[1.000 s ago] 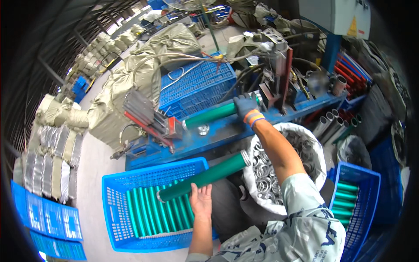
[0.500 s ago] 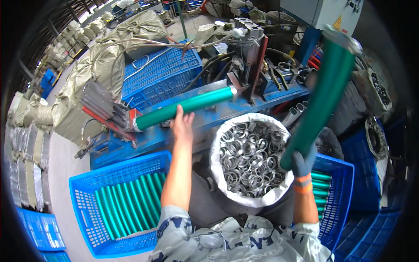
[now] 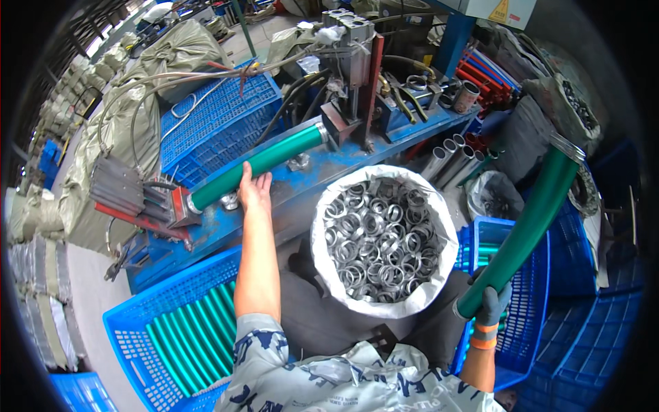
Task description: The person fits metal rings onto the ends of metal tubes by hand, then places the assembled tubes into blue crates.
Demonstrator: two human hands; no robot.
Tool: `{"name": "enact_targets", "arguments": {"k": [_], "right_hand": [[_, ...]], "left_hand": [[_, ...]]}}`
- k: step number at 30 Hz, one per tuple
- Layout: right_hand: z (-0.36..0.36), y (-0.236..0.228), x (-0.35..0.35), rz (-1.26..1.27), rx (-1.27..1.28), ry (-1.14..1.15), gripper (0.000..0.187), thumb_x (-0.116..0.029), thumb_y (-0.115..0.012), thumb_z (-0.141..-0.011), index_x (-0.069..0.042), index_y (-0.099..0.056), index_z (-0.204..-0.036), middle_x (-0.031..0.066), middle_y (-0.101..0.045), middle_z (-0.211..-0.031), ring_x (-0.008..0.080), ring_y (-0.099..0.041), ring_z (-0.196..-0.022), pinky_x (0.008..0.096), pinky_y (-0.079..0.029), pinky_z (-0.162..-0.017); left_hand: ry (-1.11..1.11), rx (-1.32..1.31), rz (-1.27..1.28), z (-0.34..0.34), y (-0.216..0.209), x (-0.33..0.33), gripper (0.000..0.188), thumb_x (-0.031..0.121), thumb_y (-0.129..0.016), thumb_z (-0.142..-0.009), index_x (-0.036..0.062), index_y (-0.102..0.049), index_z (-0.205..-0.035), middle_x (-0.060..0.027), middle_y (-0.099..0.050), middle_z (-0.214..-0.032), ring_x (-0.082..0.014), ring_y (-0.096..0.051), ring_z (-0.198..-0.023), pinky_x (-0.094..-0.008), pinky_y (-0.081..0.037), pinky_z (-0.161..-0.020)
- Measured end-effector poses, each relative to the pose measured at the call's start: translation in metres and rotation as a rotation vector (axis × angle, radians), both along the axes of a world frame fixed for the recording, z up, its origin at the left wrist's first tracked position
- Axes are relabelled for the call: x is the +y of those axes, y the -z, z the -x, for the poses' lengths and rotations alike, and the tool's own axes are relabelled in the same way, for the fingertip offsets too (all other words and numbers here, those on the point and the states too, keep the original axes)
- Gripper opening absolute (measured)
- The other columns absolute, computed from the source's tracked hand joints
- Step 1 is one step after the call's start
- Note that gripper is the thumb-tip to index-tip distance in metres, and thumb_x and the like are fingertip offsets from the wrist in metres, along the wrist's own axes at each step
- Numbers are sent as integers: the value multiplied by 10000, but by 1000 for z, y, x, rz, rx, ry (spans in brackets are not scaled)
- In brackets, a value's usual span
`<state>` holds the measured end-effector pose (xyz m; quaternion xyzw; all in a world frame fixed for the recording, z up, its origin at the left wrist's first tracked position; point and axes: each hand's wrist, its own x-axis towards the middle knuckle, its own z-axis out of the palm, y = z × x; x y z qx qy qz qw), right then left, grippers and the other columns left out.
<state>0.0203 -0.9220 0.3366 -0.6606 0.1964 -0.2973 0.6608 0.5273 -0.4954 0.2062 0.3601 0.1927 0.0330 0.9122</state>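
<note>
right hand [image 3: 491, 305] tube [image 3: 525, 226] lowered, tilted rightward

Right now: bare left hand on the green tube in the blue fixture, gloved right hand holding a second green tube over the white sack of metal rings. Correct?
Not quite. In the head view the right hand holds the second green tube over the blue crate on the person's right, not over the white sack of metal rings. The rest stands: the bare left hand rests on the green tube in the blue fixture.

Daylight was bright, even — strongest upper left; shadows soft. Mild glare lay on metal rings [image 3: 379, 237] and held green tube [image 3: 528, 226]. Centre stayed sharp; fisheye bent straight edges toward rim — black vignette filled corners, slight softness at edges.
</note>
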Motion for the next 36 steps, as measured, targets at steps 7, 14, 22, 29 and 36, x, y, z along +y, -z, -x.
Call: {"name": "enact_targets", "arguments": {"k": [7, 14, 22, 29, 36], "right_hand": [[58, 6, -14, -48, 51, 198, 666, -187, -830, -953, 8, -577, -1538, 155, -743, -1225, 246, -738, -988, 388, -620, -884], [306, 76, -117, 225, 279, 701, 450, -89, -832, -980, 23, -650, -1375, 106, -730, -1178, 223, -723, -1018, 392, -607, -914], [484, 242, -72, -85, 821, 807, 505, -326, -880, -950, 31, -786, -1295, 155, -842, -1092, 238, -776, -962, 417, -616, -863], [563, 371, -110, -570, 1124, 1014, 779, -568, -872, -863, 53, -790, -1327, 290, -777, -1348, 401, -759, -1254, 470, -607, -1039], [545, 425, -136, -632, 1159, 825, 979, -668, -877, -827, 132, -732, -1373, 363, -731, -1410, 459, -715, -1356, 484, -564, -1148]], "left_hand": [[50, 11, -73, 10, -9, 7, 835, 412, -833, -1057, -52, -447, -1634, -348, -528, -1639, -540, -594, -1470, -649, -515, -1203], [141, 41, -123, 10, 10, -39, 803, 456, -832, -1042, 43, -477, -1632, -283, -620, -1561, -516, -706, -1332, -676, -570, -1109], [390, 71, 26, -30, 2, 79, 936, 421, -714, -1113, -146, -278, -1717, -314, -307, -1817, -374, -322, -1698, -482, -284, -1411], [523, 14, -238, 158, 40, -24, 373, 297, -712, -1126, -10, -689, -1337, -127, -807, -1269, -227, -783, -1126, -371, -633, -897], [558, 139, -693, 280, 38, -11, 505, 357, -715, -1113, 59, -631, -1511, -6, -757, -1466, -164, -750, -1310, -333, -601, -996]]}}
